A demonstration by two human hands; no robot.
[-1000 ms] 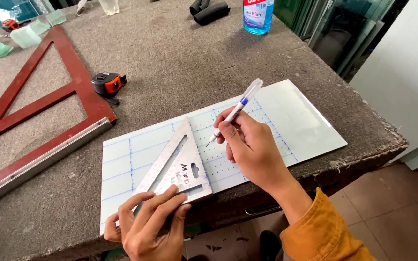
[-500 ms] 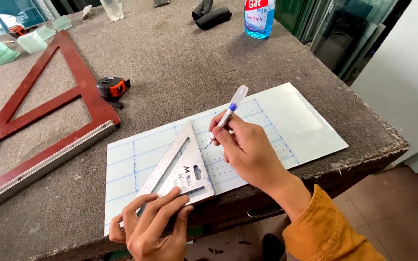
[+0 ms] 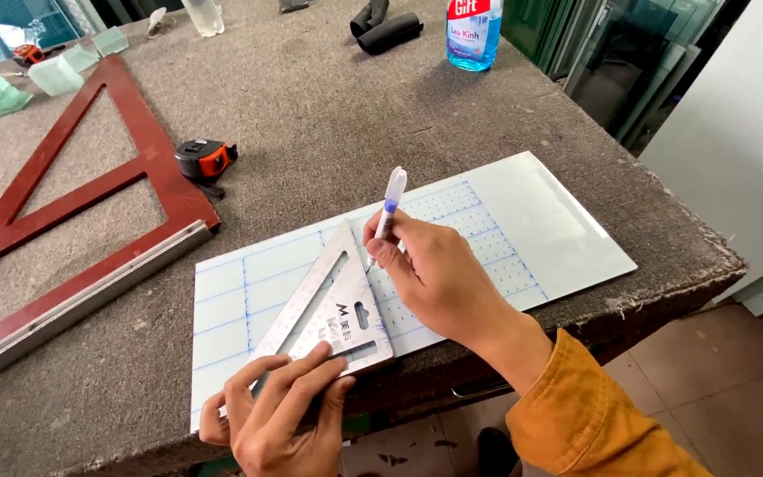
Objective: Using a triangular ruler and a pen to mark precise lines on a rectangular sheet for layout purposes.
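The right hand [image 3: 439,274] has slid left along the glass sheet [image 3: 558,221], bringing the pen [image 3: 389,212] tip right up to the slanted edge of the metal triangle [image 3: 328,309], and the pen stands more upright

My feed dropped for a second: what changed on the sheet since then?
The right hand drew the pen left along the white sheet until its tip reached the metal triangle's slanted edge, and the pen stands more upright. The left hand kept pressing the triangle's bottom edge; triangle and sheet did not move.
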